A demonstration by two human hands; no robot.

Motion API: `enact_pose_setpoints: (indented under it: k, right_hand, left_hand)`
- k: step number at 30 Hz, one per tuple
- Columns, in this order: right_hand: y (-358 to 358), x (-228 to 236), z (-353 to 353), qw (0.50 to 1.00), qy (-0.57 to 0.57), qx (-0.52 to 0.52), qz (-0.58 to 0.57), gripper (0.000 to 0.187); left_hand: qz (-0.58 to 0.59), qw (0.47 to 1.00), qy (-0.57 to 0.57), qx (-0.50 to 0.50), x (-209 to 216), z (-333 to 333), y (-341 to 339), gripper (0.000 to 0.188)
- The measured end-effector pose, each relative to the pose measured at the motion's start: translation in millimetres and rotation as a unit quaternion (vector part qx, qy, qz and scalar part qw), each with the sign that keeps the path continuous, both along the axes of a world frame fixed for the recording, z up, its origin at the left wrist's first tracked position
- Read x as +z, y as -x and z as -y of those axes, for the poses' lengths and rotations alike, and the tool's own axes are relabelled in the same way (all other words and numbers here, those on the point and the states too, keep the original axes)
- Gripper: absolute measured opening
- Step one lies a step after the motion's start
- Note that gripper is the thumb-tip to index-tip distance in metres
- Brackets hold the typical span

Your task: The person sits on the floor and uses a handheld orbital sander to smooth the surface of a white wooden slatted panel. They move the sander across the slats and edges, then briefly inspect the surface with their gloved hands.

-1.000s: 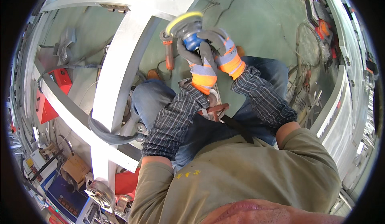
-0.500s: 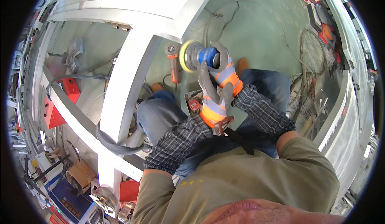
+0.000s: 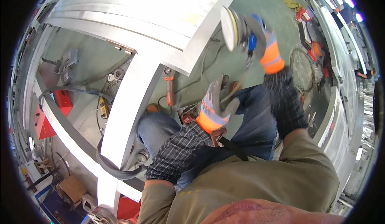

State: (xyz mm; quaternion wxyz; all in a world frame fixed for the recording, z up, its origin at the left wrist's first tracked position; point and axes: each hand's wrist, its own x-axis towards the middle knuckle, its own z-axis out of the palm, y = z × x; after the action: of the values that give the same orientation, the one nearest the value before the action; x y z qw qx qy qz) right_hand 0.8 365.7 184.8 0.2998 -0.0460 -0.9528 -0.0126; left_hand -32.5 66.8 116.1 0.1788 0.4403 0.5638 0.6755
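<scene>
Since the earlier frame, the sander (image 3: 229,28) moves forward and to the right, and the left hand (image 3: 214,109) now sits well apart from it, while the orange angle grinder (image 3: 170,91) stays lying on the floor (image 3: 256,7). We see the blue-bodied sander raised above the floor, near the right edge of the pale panel (image 3: 132,7), its round pad tilted up on edge with its face toward the panel side. We cannot tell whether pad and panel touch.

Our right hand (image 3: 258,35) alone has the sander: its grip wraps closed round the body behind the pad, somewhat blurred. Our left grip is loosely open, fingers spread and raised, with nothing clearly in it. A thin hose (image 3: 247,68) runs down from the sander toward that hand; whether they touch, we cannot tell.

We judge the step in hand to be positioning the sander one-handed beside the white frame (image 3: 132,89). To our eye, the next move calls for a firm right grip, a steady pad angle and the hose kept clear of the frame's edge.
</scene>
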Motion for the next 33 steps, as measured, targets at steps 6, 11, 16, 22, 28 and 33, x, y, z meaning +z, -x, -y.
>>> enact_pose_setpoints:
  k: [6,11,16,22,28,33]
  right_hand:
    - [171.3,96.7,17.0,0.991,-0.033,0.032,0.127,0.056]
    - [205.9,68.4,15.4,0.958,-0.061,0.07,0.27,0.058]
    - [260.5,64.7,34.8,0.945,-0.129,0.16,0.256,0.036]
    - [271.4,58.1,49.6,0.895,-0.229,-0.01,0.382,0.051]
    - [273.2,47.9,26.8,0.919,-0.257,0.096,0.284,0.054]
    - [273.7,57.3,48.5,0.894,-0.298,0.131,0.308,0.053]
  left_hand:
    - [-0.04,0.993,0.103,0.029,-17.3,-39.4,18.9,0.067]
    - [-0.022,0.989,0.135,0.06,-14.0,-58.7,25.1,0.063]
    - [-0.034,0.984,0.137,0.111,-8.9,-69.4,25.0,0.063]
    - [-0.045,0.965,0.157,0.204,-5.4,-78.9,27.2,0.064]
    - [-0.04,0.956,0.084,0.277,9.2,-84.7,34.6,0.064]
    - [0.011,0.929,0.225,0.294,-7.0,-86.6,37.4,0.05]
